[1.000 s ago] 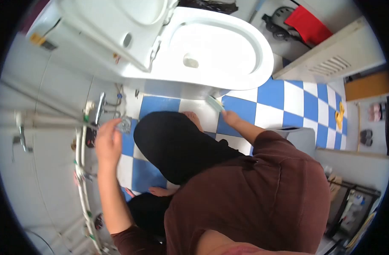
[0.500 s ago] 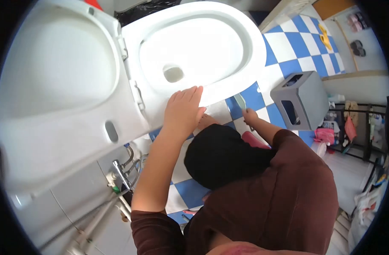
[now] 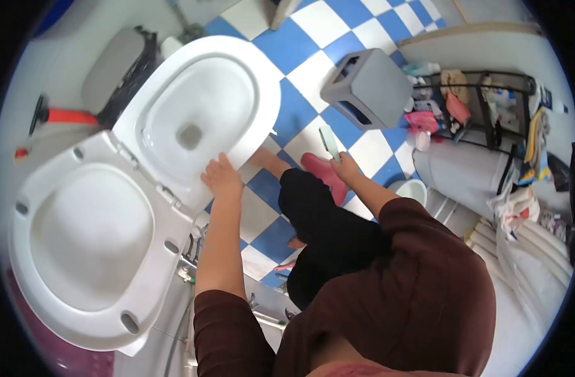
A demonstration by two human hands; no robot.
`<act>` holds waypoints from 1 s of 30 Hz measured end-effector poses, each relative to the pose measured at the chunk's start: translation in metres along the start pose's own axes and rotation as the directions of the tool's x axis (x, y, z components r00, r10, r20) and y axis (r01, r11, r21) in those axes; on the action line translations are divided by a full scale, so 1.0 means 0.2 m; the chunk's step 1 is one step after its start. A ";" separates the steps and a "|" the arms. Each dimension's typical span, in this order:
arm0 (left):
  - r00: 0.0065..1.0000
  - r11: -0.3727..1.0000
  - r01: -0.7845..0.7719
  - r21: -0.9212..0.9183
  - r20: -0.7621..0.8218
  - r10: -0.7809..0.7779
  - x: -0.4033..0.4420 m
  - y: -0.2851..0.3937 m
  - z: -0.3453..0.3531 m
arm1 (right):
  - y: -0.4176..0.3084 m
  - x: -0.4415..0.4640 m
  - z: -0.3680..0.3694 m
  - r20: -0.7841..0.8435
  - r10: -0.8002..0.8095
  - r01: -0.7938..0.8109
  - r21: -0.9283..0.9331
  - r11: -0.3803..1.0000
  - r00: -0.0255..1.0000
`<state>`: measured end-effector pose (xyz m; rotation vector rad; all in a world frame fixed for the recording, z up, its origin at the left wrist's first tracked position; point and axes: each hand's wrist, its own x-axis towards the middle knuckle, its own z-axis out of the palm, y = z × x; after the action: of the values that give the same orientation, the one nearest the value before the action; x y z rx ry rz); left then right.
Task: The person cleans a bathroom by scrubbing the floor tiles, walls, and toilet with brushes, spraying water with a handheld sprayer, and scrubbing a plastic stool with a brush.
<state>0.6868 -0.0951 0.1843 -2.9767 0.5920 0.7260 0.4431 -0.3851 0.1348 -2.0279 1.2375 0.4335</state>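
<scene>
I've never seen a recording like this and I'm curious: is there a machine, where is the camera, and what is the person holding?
There is no machine here, just a person using two bare hands. The camera is worn on the head and looks forward and down, so you see the person's own arms and clothes from above. The left hand is at the rim of a white toilet whose lid is tipped back. The right hand grips a pale green tool, perhaps a brush. On the blue-and-white tiled floor stand a grey stool and, near the right hand, a pink item I can't identify for sure.
</scene>
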 end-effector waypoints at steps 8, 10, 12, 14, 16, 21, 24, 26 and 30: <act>0.996 0.991 -0.088 0.099 0.029 0.086 -0.07 -0.05 -0.01 | -0.27 0.60 -0.17 -0.144 0.011 -0.028 -0.119 0.993 0.990; 0.992 0.989 -0.104 0.101 0.080 0.097 -0.02 -0.04 -0.04 | -0.35 0.92 -0.22 -0.204 -0.002 -0.029 -0.151 0.988 0.979; 0.984 0.989 -0.125 0.078 0.133 0.114 -0.03 -0.01 -0.13 | -0.45 1.08 -0.34 -0.221 -0.057 0.001 -0.247 0.969 0.974; 0.983 0.989 -0.117 0.094 0.152 0.102 -0.02 0.03 -0.16 | -0.45 1.23 -0.43 -0.084 0.031 -0.052 -0.266 0.963 0.996; 0.988 0.988 -0.117 0.104 0.117 0.105 -0.02 0.02 -0.14 | -0.36 1.37 -0.51 -0.009 0.062 -0.062 -0.287 0.956 0.998; 0.988 0.982 -0.155 0.109 0.027 0.153 -0.02 -0.02 -0.06 | 0.14 1.47 -0.54 0.092 0.180 -0.105 -0.528 0.843 0.979; 0.990 0.983 -0.138 0.119 0.041 0.134 -0.02 0.00 -0.11 | 0.30 1.37 -0.54 0.011 0.467 -0.456 -0.200 0.867 0.884; 0.990 0.985 -0.135 0.112 0.059 0.129 -0.02 0.00 -0.10 | -0.03 1.18 -0.69 0.136 0.459 -0.439 -0.155 0.885 0.878; 0.986 0.994 -0.102 0.025 0.139 0.098 0.02 0.09 -0.27 | 0.00 1.18 -0.40 0.124 0.035 0.001 -0.275 0.961 0.992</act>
<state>0.7079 -0.1184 0.2326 -2.8552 0.7407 0.9104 0.5508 -0.5911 0.0477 -2.1815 1.1689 0.7689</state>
